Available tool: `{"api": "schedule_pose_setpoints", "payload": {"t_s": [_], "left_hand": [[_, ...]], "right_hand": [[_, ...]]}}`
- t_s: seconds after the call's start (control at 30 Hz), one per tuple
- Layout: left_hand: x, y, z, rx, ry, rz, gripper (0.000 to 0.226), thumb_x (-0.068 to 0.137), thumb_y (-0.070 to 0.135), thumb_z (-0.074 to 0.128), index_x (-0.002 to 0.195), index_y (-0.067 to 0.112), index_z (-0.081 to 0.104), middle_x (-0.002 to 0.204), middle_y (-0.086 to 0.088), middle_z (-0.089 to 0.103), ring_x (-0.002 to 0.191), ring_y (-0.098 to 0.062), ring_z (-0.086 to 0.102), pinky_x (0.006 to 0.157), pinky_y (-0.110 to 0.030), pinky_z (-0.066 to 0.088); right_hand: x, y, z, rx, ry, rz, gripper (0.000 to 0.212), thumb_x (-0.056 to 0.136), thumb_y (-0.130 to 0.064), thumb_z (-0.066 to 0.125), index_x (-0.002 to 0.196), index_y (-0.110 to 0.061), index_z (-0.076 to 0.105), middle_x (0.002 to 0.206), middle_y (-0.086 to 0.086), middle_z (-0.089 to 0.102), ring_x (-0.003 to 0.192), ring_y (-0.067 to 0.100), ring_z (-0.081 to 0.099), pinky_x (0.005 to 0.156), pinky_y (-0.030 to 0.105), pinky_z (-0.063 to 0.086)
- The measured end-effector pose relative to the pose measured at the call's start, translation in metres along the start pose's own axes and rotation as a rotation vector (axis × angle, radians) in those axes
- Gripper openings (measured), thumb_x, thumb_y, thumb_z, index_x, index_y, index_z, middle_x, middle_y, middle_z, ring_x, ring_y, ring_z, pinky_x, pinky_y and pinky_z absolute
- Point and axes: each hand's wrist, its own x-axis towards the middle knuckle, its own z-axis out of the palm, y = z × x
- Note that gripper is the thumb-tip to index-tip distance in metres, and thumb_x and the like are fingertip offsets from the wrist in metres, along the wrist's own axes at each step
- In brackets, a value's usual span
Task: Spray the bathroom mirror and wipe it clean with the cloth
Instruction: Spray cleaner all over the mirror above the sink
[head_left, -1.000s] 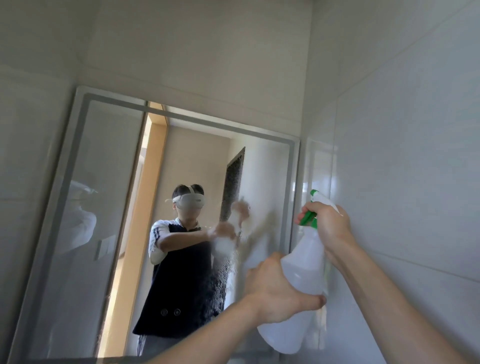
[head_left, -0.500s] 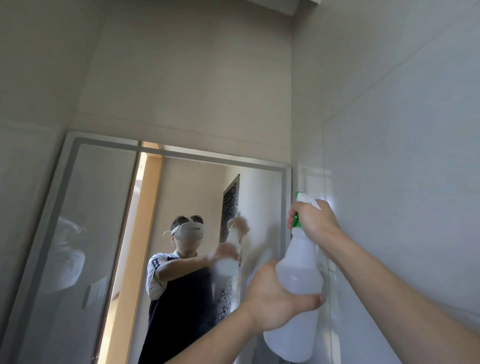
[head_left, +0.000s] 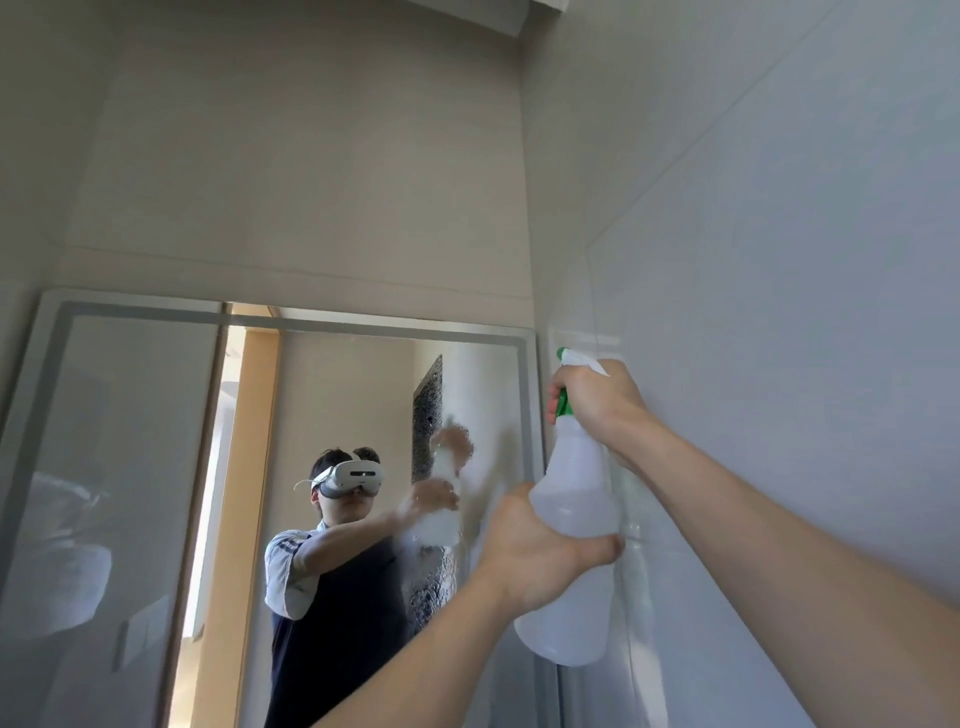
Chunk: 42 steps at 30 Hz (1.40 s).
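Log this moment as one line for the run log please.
phase: spraying | left hand: grips spray bottle body | right hand: on trigger head | mirror: droplets at right side | cloth: not visible

The spray bottle (head_left: 571, 499) is in front of the mirror's (head_left: 145, 467) right edge, beside the right-hand wall (head_left: 779, 260); the right hand (head_left: 597, 400) is above the left hand (head_left: 535, 545).

Pale tiled wall (head_left: 779, 260) at right
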Motion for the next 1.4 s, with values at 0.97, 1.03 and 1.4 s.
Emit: {"api": "schedule_pose_setpoints", "payload": {"t_s": [0.97,1.03,1.4], "left_hand": [[-0.048,-0.022,-0.091,0.219,0.189,-0.086,0.068,0.049,0.048,0.091,0.106,0.030,0.058,0.097,0.008,0.071,0.091,-0.012,0.071,0.081,-0.040,0.062],[-0.054,-0.022,-0.098,0.239,0.211,-0.073,0.057,0.056,0.036,0.093,0.097,0.032,0.053,0.091,0.012,0.067,0.088,-0.007,0.068,0.075,-0.030,0.058],[-0.072,-0.033,-0.121,0.225,0.210,-0.093,0.068,0.048,0.047,0.092,0.107,0.029,0.061,0.098,0.008,0.073,0.090,-0.009,0.072,0.083,-0.041,0.062]], "right_hand": [[-0.028,-0.024,0.095,0.138,-0.232,-0.044,0.001,0.066,-0.015,0.057,0.065,-0.016,0.057,0.062,0.006,0.061,0.060,0.025,0.059,0.070,0.035,0.046],[-0.033,-0.026,0.101,0.110,-0.254,-0.052,0.008,0.068,-0.015,0.058,0.062,-0.011,0.060,0.060,0.003,0.063,0.058,0.019,0.059,0.066,0.029,0.045],[-0.051,-0.026,0.127,0.288,-0.234,-0.026,0.028,0.082,-0.034,0.058,0.069,-0.010,0.064,0.058,0.004,0.066,0.061,0.024,0.065,0.076,0.040,0.058]]}}
